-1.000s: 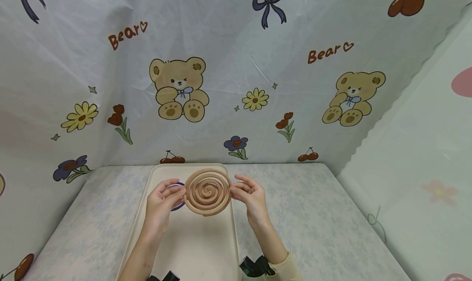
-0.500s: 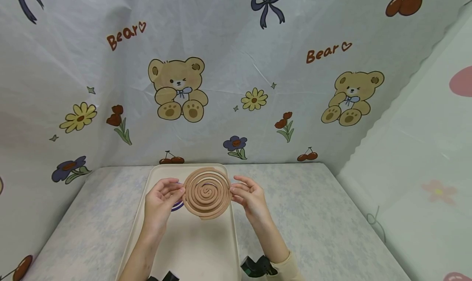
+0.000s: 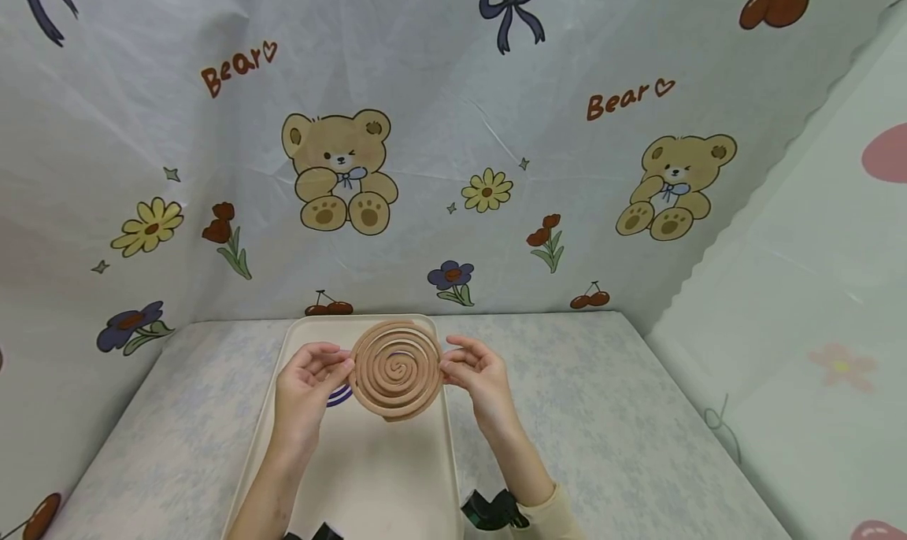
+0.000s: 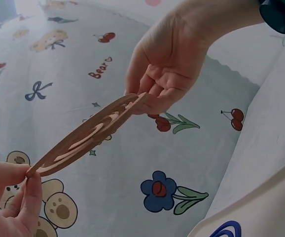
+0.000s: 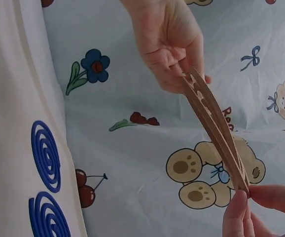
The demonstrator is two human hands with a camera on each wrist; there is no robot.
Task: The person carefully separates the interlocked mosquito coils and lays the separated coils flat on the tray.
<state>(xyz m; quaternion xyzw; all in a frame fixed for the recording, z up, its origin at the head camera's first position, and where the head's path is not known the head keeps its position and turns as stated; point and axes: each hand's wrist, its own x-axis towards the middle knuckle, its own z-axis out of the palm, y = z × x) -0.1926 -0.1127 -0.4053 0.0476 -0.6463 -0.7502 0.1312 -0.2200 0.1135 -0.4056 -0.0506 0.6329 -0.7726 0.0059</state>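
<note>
A brown mosquito coil (image 3: 383, 394), a flat round spiral, is held up above the cream tray (image 3: 397, 485), its broad face towards the head camera. My left hand (image 3: 305, 394) pinches its left rim between thumb and fingers; my right hand (image 3: 485, 379) pinches the opposite rim. In the left wrist view the brown mosquito coil (image 4: 76, 150) is seen nearly edge-on, its turns slightly spread apart. Two blue spiral coils (image 5: 45, 156) lie on the tray in the right wrist view. From the head, only part of a blue coil (image 3: 338, 397) shows behind my left hand.
The tray lies on a pale marbled table (image 3: 609, 438), reaching towards its back edge. Behind the table hangs a cloth (image 3: 425, 91) printed with bears, flowers and cherries. A white sheet (image 3: 815, 288) covers the right side, with a thin cord (image 3: 723, 430) near the table edge.
The brown coil has tilted slightly, so its face shows rounder, and it has shifted a little to the left. Both hands keep pinching its rim.
</note>
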